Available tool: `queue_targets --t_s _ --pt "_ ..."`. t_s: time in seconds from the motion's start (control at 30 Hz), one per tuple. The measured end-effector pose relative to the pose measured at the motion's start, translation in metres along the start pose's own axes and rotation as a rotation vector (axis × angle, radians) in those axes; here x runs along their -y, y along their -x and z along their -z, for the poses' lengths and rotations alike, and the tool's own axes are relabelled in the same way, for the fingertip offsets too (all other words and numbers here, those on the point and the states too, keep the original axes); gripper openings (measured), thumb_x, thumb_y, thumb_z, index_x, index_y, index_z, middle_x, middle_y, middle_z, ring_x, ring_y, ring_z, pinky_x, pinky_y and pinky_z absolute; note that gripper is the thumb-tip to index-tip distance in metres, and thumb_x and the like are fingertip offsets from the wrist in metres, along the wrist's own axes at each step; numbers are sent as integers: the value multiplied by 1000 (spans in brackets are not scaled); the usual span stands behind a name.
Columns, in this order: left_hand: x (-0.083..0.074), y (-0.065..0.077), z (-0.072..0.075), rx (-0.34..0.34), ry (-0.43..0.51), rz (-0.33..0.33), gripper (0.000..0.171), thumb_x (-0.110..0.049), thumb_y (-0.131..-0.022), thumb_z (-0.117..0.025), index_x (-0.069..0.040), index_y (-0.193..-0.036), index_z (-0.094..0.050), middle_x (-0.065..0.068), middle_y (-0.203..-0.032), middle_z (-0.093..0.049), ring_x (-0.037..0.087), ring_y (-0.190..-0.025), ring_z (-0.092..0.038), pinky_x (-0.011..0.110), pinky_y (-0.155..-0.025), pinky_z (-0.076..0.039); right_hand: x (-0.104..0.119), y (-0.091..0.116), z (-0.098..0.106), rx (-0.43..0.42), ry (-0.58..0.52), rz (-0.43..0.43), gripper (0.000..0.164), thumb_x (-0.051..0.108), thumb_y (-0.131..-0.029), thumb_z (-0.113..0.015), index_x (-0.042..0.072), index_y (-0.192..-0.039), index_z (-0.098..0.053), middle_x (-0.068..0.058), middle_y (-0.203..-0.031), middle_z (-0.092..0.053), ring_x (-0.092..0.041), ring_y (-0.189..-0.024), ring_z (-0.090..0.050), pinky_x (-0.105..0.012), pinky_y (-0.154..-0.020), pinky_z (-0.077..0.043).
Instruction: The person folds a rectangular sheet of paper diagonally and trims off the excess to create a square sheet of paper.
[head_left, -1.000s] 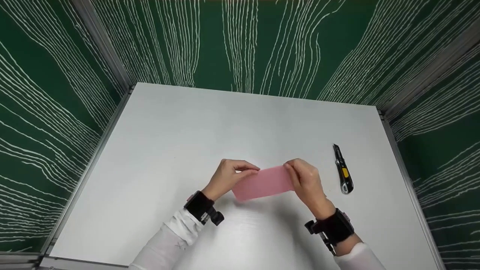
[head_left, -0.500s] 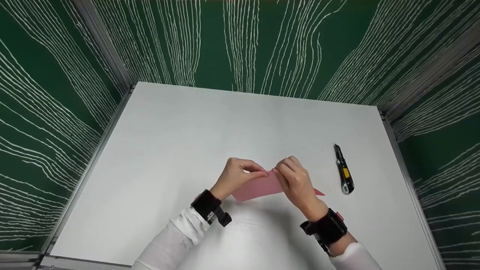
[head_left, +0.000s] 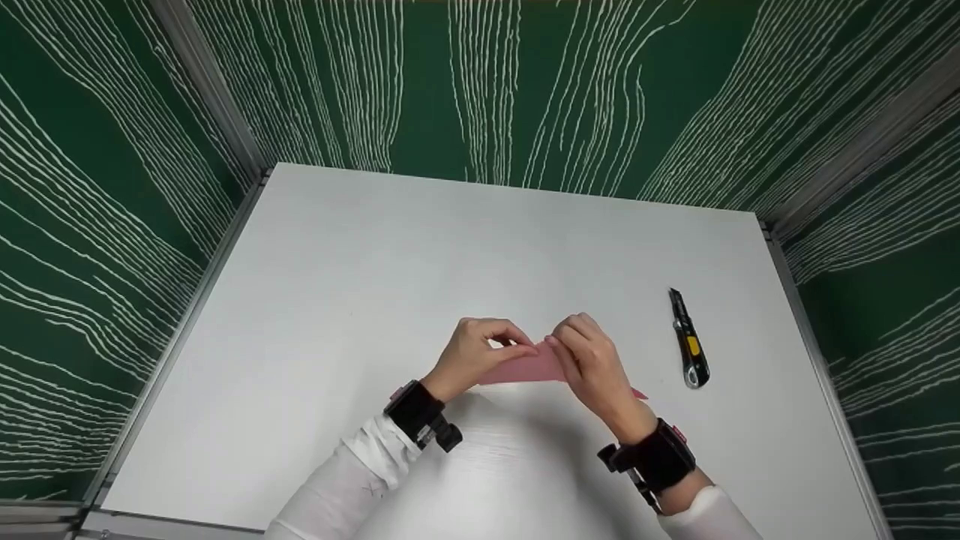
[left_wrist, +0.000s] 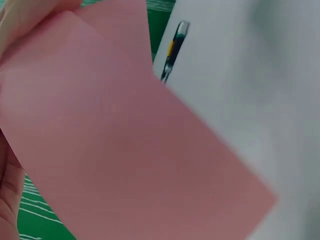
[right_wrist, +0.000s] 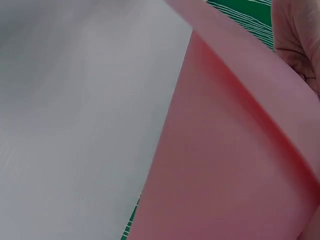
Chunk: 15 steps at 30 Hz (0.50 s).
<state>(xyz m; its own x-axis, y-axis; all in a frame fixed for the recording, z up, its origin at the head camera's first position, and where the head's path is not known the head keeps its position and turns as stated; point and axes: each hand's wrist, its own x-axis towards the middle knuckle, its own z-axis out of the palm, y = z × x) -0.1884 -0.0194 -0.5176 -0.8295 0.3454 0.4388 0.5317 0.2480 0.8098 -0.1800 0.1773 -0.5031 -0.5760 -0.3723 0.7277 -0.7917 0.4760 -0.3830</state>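
A thin, straight-edged pink paper sheet (head_left: 525, 369) hangs above the white bench (head_left: 375, 262), left of the black-and-yellow utility knife (head_left: 693, 348). The left hand (head_left: 474, 356) and right hand (head_left: 592, 360) each pinch its top edge, grip closed. The work seems partway: bent, nowhere visibly parted; creasing cannot be told. A second ago the right hand was nearer the knife.

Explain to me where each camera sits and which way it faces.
Head: worn on the head, looking forward and down at the white table; left hand, right hand and white sleeves show.
Left wrist: worn there, facing the pink paper; hand parts show at left.
Right wrist: worn there, facing the pink paper, bent over; a partial hand shows at right.
Shared: head and left wrist both show the utility knife.
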Motion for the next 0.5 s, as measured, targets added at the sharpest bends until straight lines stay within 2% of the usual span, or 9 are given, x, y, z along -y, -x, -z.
queue_targets --t_s 0.13,0.27,0.37,0.5 --pt "7 7 4 35 75 124 13 -27 -76 -76 -15 -83 -75 -1 -82 -75 9 -72 -67 26 -67 -55 -3 0 5 -40 -41 -58 15 -5 -83 -64 6 -75 -58 -2 -72 -53 -12 -71 -44 -19 -64 -34" --pt "8 13 15 99 191 228 14 -20 -79 -75 -7 -84 -73 3 -90 -75 11 -79 -69 27 -68 -55 -9 0 9 -87 -56 -120 20 -9 -82 -63 6 -70 -54 -3 -67 -49 -8 -66 -39 -16 -60 -31" --pt "9 16 23 139 275 285 14 -17 -80 -74 -4 -84 -71 1 -93 -74 9 -86 -69 24 -71 -55 -13 0 12 -120 -68 -175 23 -10 -82 -62 5 -68 -53 -3 -63 -46 -5 -63 -35 -14 -58 -27" --pt "18 20 30 126 322 340 15 -18 -80 -74 -5 -84 -71 0 -92 -74 9 -87 -69 22 -72 -55 -16 0 17 -142 -55 -246 24 -7 -86 -59 5 -67 -51 -4 -62 -44 -3 -62 -33 -14 -57 -26"
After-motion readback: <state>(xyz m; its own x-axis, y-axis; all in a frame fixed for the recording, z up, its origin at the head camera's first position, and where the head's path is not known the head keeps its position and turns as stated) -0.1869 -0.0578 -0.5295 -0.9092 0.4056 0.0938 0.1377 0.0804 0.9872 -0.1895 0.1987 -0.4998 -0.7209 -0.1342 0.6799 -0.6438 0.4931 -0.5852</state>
